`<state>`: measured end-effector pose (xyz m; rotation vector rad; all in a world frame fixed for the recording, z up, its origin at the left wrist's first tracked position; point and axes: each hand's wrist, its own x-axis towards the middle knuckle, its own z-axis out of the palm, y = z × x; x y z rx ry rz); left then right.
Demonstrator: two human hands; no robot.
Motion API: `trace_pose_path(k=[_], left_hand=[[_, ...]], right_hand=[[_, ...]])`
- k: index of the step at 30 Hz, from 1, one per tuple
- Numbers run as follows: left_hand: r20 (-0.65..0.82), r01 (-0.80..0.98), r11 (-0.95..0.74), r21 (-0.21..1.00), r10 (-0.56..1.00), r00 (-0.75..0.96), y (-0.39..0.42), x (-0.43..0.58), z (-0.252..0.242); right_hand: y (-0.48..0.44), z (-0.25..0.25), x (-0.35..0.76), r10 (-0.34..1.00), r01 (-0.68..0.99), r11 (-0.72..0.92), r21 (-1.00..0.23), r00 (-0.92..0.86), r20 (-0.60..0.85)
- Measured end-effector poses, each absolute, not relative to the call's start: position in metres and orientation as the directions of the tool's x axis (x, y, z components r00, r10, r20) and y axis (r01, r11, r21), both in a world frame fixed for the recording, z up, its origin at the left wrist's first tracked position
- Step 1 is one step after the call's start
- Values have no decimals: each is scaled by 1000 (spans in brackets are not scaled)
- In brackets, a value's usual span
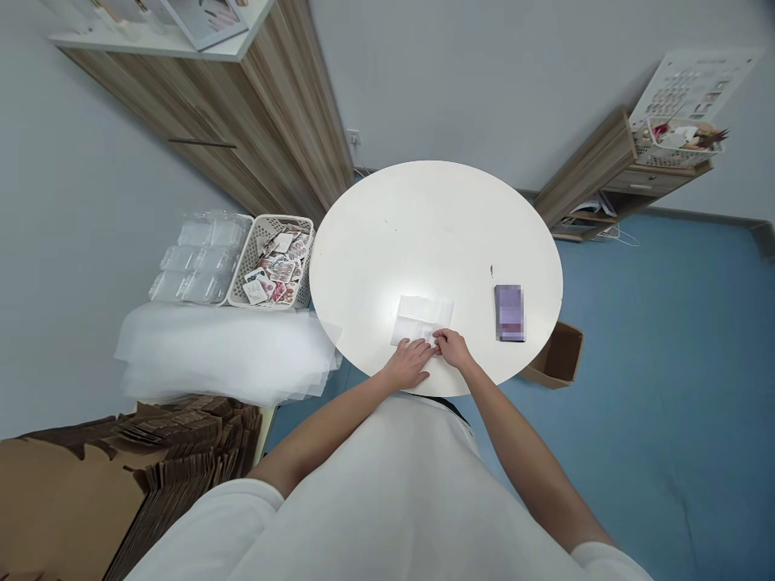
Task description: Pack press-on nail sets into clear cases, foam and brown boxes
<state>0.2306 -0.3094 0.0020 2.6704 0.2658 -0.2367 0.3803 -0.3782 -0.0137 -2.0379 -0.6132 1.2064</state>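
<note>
A folded white sheet (pixel 424 308), thin and slightly see-through, lies near the front edge of the round white table (pixel 424 226). Whether it is paper or foam I cannot tell. My left hand (pixel 408 363) rests on its near edge with the fingers stretched out and the thumb apart. Close beside it, my right hand (pixel 452 347) is closed in a pinch at the sheet's near right corner. The fingertips of both hands almost meet there. To the right on the table lies a purple rectangular stack (pixel 510 313), blurred by pixels.
Left of the table are a white basket of printed cards (pixel 272 274), clear plastic boxes (pixel 199 258), a pile of translucent sheets (pixel 230 351) and stacked flat cardboard (pixel 182 460). An open cardboard box (pixel 560 355) stands below the table's right edge. Wooden cabinets (pixel 266 105) stand behind.
</note>
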Motion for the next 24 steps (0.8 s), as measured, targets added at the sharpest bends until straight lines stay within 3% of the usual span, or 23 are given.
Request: trace_pose_path(k=[4,8,13,21,24], left_hand=[[-207,199,-905,377,128,970,-309,232,1],[-223,198,-920,337,126,967,-309,232,0],[-207,194,-921,339,128,970,-310,229,-3],[-206,240,-858,455,161,965,-310,227,-5],[-203,376,-765,522,317,926,-310,217,-7]], right_hand=[[-381,-13,381,713,138,-643,-754,468,-522],[-391,-13,377,783,354,-578,-735,494,-378],[-413,-16,376,784,462,-554,-693,569,-248],[-404,-19,381,850,622,-526,-580,413,-327],[-396,-18,379,848,652,-530,-542,389,-361]])
